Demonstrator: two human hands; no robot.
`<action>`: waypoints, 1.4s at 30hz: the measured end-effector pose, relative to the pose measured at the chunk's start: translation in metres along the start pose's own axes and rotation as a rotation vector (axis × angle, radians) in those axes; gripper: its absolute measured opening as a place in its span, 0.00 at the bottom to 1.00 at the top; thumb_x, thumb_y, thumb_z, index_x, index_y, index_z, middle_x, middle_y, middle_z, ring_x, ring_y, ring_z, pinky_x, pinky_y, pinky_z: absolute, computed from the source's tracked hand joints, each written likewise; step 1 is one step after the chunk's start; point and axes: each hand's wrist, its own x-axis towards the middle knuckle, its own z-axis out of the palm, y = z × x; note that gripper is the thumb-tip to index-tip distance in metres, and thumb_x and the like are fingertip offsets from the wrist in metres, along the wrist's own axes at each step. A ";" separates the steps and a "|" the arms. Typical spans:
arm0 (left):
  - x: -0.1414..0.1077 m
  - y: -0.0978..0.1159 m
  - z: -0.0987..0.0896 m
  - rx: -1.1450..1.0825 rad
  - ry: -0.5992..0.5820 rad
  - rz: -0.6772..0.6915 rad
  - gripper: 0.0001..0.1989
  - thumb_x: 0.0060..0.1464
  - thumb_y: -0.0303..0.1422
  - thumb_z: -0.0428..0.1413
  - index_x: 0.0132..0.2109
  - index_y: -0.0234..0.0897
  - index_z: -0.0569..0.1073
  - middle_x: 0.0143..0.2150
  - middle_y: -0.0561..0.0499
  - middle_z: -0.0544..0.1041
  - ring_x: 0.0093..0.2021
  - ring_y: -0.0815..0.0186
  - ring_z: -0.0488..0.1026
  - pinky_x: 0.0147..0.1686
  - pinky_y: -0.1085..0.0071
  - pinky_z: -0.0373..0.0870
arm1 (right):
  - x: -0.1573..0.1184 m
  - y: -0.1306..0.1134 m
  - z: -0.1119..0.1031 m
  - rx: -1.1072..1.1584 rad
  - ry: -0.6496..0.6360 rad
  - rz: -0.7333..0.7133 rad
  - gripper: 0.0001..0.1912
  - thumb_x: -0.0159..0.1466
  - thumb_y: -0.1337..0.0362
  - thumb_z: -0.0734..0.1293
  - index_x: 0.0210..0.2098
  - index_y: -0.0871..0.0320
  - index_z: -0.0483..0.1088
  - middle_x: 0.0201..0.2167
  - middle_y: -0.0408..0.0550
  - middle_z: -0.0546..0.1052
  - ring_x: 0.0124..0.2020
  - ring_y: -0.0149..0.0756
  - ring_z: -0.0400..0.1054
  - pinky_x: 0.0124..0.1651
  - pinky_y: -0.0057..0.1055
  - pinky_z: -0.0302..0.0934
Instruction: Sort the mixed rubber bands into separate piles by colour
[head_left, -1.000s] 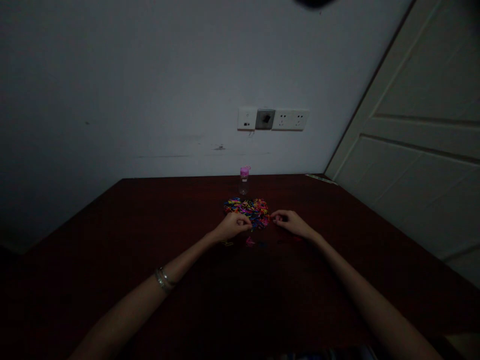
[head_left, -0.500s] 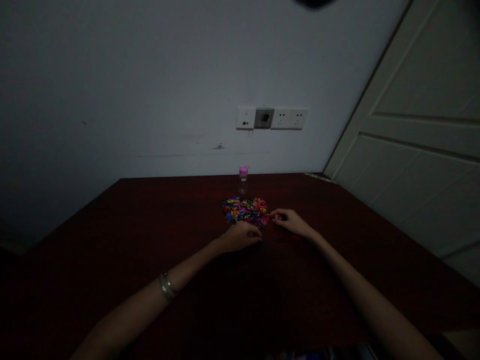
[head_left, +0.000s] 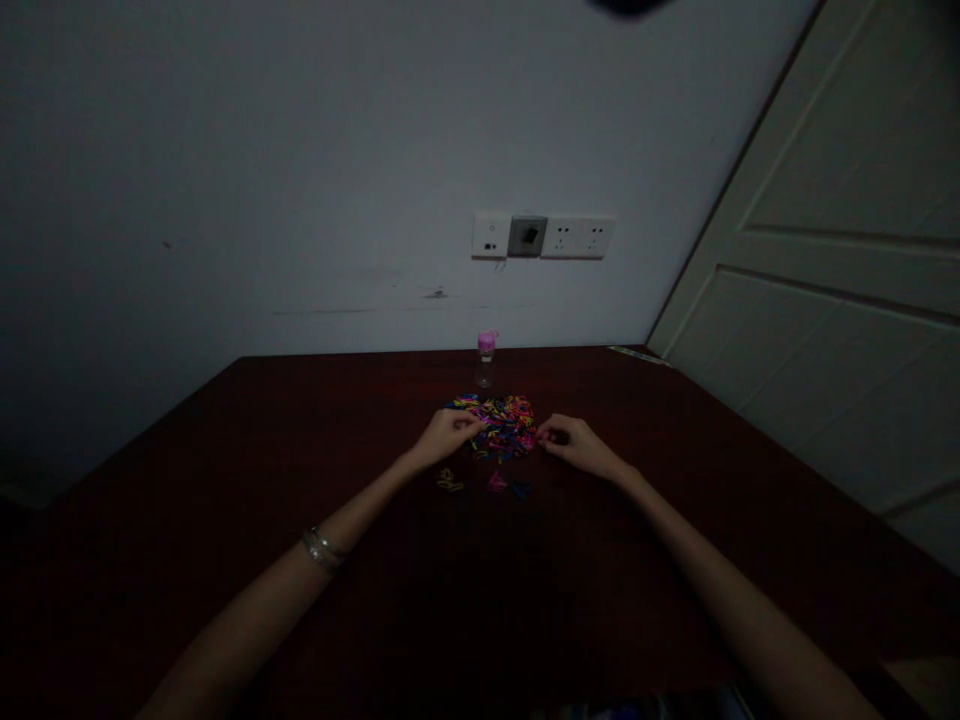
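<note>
The left hand's (head_left: 445, 437) grip, fingertips nearly together, is at the pile of small multicoloured pieces (head_left: 513, 415); the right's (head_left: 581, 446) is curled at its right edge. Whether either grasps one, I cannot tell. Picking seems in hand, calling for fine pinches. Yellow (head_left: 450, 481), pink (head_left: 496, 483) and blue pieces (head_left: 520, 490) lie nearer on the dark red surface (head_left: 337, 420).

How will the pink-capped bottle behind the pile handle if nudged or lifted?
The bottle looks like clear, thin-walled plastic with nothing visible inside, so probably light for its size. It stands upright and is taller than wide, so a high push would likely tip it. The body looks smooth and rounded, so it may slip in a loose grip.
</note>
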 end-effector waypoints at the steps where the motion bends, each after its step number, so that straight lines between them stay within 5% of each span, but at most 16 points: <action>1: 0.002 -0.009 -0.004 -0.021 0.027 -0.026 0.20 0.50 0.43 0.49 0.33 0.30 0.76 0.24 0.51 0.72 0.23 0.72 0.62 0.23 0.77 0.55 | 0.000 -0.004 0.001 -0.017 -0.008 -0.019 0.08 0.55 0.66 0.62 0.33 0.60 0.70 0.31 0.47 0.71 0.32 0.32 0.65 0.36 0.29 0.60; 8: 0.006 -0.050 -0.013 -0.069 0.083 -0.097 0.21 0.49 0.44 0.48 0.32 0.29 0.76 0.26 0.50 0.74 0.26 0.70 0.65 0.26 0.77 0.59 | -0.002 -0.016 0.008 -0.182 -0.031 -0.121 0.11 0.59 0.62 0.60 0.39 0.56 0.69 0.37 0.49 0.69 0.39 0.35 0.64 0.42 0.32 0.60; 28: 0.005 -0.048 -0.011 -0.182 0.094 -0.135 0.18 0.47 0.42 0.51 0.30 0.29 0.75 0.29 0.49 0.75 0.29 0.68 0.67 0.30 0.75 0.61 | 0.001 -0.017 0.006 0.041 0.108 -0.092 0.08 0.58 0.61 0.62 0.31 0.58 0.70 0.30 0.47 0.72 0.32 0.32 0.66 0.36 0.29 0.60; 36: -0.001 -0.007 -0.007 -0.015 -0.060 -0.013 0.16 0.46 0.40 0.52 0.29 0.30 0.75 0.16 0.56 0.62 0.19 0.75 0.54 0.20 0.78 0.49 | 0.002 -0.019 0.006 0.085 0.152 -0.019 0.08 0.57 0.61 0.63 0.31 0.58 0.71 0.30 0.46 0.74 0.33 0.34 0.67 0.38 0.30 0.60; 42: -0.002 0.009 -0.005 -0.026 -0.076 0.034 0.15 0.47 0.39 0.51 0.29 0.30 0.75 0.18 0.55 0.64 0.20 0.75 0.55 0.20 0.78 0.50 | 0.002 -0.016 0.007 0.107 0.161 0.078 0.11 0.56 0.58 0.63 0.32 0.59 0.72 0.30 0.46 0.74 0.31 0.34 0.67 0.36 0.30 0.60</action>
